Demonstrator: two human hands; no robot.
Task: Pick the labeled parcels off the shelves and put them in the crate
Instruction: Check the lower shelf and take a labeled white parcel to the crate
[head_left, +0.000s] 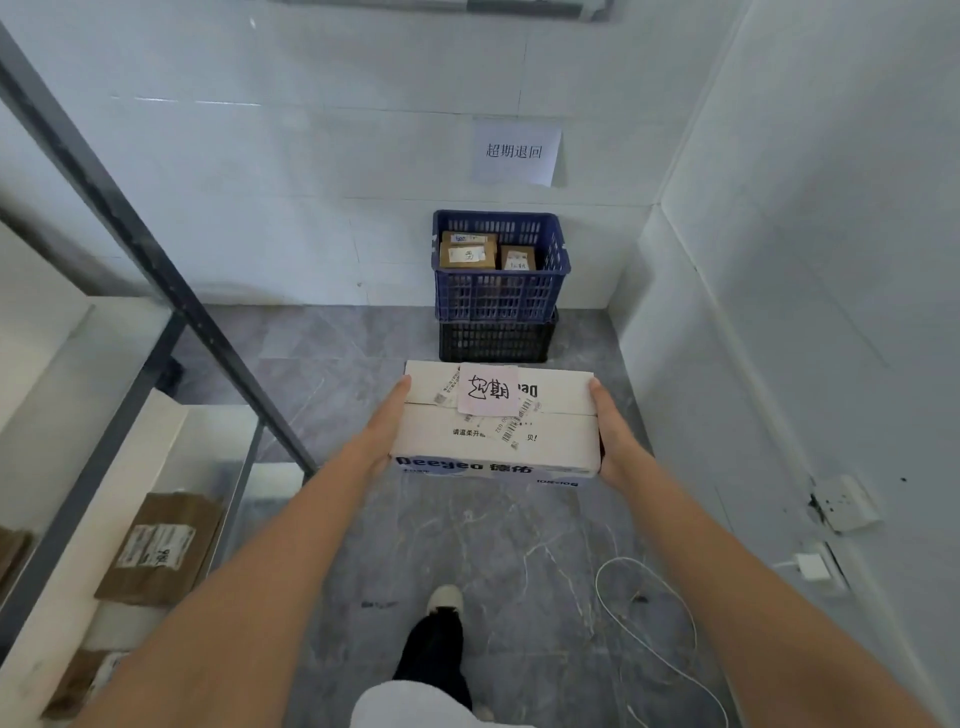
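Note:
I carry a white cardboard parcel (493, 447) with a pink handwritten label (488, 389) on top, at waist height over the grey floor. My left hand (382, 426) presses flat against its left side and my right hand (615, 436) against its right side; the fingers below the box are hidden. Ahead, against the back wall, a blue plastic crate (498, 296) stands stacked on a black crate (496, 340). Several brown labeled parcels (467, 254) lie inside the blue crate. The white parcel is well short of the crate.
A metal-framed shelf unit (156, 249) runs along the left, with a brown labeled parcel (161, 545) on a lower board. A paper sign (515, 151) hangs above the crates. A white cable (649, 623) loops on the floor at right, below a wall socket (847, 501).

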